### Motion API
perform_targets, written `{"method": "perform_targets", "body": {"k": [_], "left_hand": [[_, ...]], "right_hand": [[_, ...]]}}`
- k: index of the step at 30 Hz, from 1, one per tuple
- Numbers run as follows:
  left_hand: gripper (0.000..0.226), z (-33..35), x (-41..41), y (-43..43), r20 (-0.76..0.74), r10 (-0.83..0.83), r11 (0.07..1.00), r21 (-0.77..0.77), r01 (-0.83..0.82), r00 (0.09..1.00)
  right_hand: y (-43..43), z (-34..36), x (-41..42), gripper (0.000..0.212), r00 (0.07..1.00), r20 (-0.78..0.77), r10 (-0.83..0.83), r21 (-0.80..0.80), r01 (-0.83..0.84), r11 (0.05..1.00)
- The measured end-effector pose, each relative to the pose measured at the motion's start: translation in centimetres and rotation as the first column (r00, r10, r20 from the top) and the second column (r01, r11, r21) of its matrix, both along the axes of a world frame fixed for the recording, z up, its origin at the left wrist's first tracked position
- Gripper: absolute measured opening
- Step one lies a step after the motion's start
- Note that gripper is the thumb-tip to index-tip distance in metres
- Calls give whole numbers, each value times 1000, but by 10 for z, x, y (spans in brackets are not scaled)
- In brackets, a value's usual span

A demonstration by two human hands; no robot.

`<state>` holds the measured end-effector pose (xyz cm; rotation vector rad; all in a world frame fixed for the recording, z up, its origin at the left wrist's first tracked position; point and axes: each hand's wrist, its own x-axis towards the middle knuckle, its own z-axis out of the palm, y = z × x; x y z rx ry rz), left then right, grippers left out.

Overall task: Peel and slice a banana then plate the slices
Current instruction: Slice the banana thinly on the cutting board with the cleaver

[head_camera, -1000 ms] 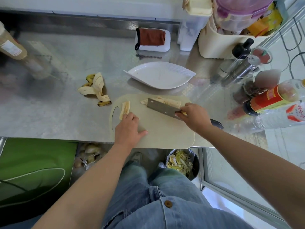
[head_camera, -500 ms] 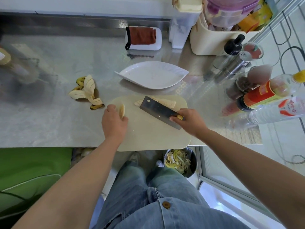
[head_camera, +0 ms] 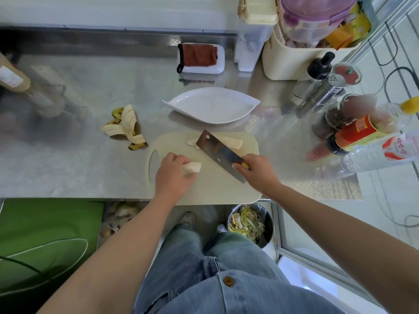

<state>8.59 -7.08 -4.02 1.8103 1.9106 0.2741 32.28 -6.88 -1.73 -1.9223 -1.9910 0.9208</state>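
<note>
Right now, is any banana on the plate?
No, the white plate is bare; the far banana piece lies on the cutting board, the near piece in the left hand.

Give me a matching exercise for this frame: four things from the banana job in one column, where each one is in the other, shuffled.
Things
1. cleaver
2. banana peel
3. leaf-shaped plate
4. banana piece

Places
A. lying on the steel counter, left of the cutting board
B. held by the left hand over the cutting board
C. gripped by the right hand, blade angled over the board
D. on the counter behind the cutting board, with nothing on it

Pairs: 1-C, 2-A, 3-D, 4-B
</note>
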Motion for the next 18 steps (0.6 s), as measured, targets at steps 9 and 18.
{"method": "perform_targets", "body": {"k": [9,18], "left_hand": [[28,-1,16,-7,-58,-15,999,49,18,998],[33,-4,25,-18,73,-58,998,7,57,996]], "right_hand": [[-17,2,-16,42,989,104,103,-64,-97,993],[-25,4,-20,31,991,73,109,-60,-105,993]]}}
